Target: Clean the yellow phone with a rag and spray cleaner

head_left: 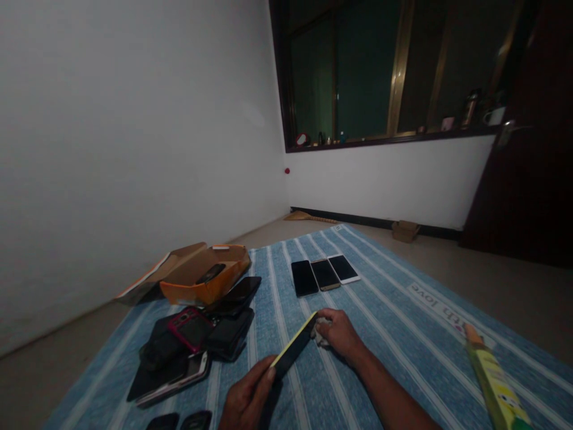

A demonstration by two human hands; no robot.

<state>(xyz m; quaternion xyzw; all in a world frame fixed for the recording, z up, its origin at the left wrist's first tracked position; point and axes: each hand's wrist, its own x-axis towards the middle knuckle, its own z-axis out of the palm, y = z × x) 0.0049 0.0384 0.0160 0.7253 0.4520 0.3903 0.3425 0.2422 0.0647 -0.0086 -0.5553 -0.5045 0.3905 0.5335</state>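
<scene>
My left hand (249,391) grips the near end of a dark phone (293,351) with a pale yellow edge, tilted above the striped cloth. At its far end my right hand (341,337) is closed on a crumpled greyish wiping cloth (319,332), pressed against the phone. Beyond my hands three phones lie side by side: a black phone (304,279), a gold-edged phone (326,275) and a white phone (344,269). To the left is a loose pile of several phones, including a pink-framed phone (191,329) and a white-edged one (197,365).
Behind the pile stands an open orange cardboard box (239,269) with a dark phone (211,273) inside. A yellow-green spray bottle (496,382) lies at the right on the blue striped cloth (394,334). A small carton (405,232) sits on the floor by the wall.
</scene>
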